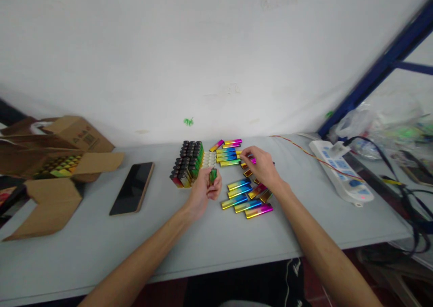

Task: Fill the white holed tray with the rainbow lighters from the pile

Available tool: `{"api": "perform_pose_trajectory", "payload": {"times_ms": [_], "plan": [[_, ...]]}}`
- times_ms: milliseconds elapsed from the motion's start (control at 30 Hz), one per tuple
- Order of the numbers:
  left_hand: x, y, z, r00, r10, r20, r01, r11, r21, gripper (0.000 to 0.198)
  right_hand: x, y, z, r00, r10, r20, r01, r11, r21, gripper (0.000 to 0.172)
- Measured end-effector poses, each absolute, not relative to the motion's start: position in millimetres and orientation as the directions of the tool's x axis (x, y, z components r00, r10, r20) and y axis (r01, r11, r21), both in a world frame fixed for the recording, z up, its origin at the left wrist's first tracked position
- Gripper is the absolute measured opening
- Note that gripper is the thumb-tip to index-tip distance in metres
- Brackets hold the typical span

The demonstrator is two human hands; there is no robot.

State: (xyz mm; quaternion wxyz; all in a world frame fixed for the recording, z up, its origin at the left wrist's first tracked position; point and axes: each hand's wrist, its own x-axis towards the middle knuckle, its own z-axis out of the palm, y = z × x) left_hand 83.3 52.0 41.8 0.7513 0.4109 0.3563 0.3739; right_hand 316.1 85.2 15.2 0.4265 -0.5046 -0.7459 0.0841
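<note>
My left hand [204, 186] is closed around a slim green metallic case [213, 176] with a dark top, held upright just in front of a white holed tray [209, 159]. Several similar cases with black tops [189, 157] stand upright in rows across the tray's left part. My right hand [260, 163] hovers over the loose pieces right of the tray, thumb and fingertips pinched together; what they hold, if anything, is too small to make out. Shiny flat cases [239, 191] in yellow, blue and magenta lie scattered beneath and in front of it.
A dark-screened phone [132, 188] lies left of the tray. Further left, an open cardboard box [88, 138] contains several yellow-green pieces. To the right are a white power strip [341, 171] with a plugged-in adapter, a thin red-yellow wire [306, 152] and black cables [389, 162]. A wall stands behind.
</note>
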Motion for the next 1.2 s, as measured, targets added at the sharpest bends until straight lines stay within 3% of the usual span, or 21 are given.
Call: {"api": "perform_pose_trajectory", "payload": {"times_ms": [500,600,700,800,933,1100,1200], "plan": [[76.6,51.9,55.6,0.467,0.856,-0.224,-0.316,0.398,0.861,0.059,314.9,85.1,16.2,-0.149,0.816,0.559,0.665,0.501,-0.554,0.008],[70.5,52.4,69.1,0.452,0.883,-0.124,-0.344,0.301,0.889,0.054,314.1,83.6,18.1,-0.157,0.816,0.557,0.663,0.505,-0.552,0.008],[59.4,53.1,84.5,0.356,0.932,0.071,-0.338,0.057,0.939,0.043,313.2,82.1,19.8,-0.16,0.825,0.542,0.678,0.491,-0.547,0.009],[43.2,55.6,96.1,0.241,0.947,0.212,-0.221,-0.159,0.962,0.039,313.0,81.9,20.0,-0.154,0.83,0.537,0.683,0.482,-0.549,0.009],[21.7,62.5,103.3,0.199,0.931,0.307,0.0,-0.313,0.95,0.036,313.0,82.2,19.3,-0.168,0.831,0.531,0.672,0.49,-0.555,0.007],[3.6,74.8,102.5,0.311,0.867,0.389,0.236,-0.467,0.852,0.028,310.7,80.7,19.0,-0.17,0.834,0.525,0.668,0.489,-0.561,0.007],[-5.9,82.5,98.4,0.429,0.805,0.41,0.387,-0.574,0.722,0.027,308.0,79.2,19.5,-0.119,0.821,0.558,0.676,0.478,-0.56,0.024]]}}
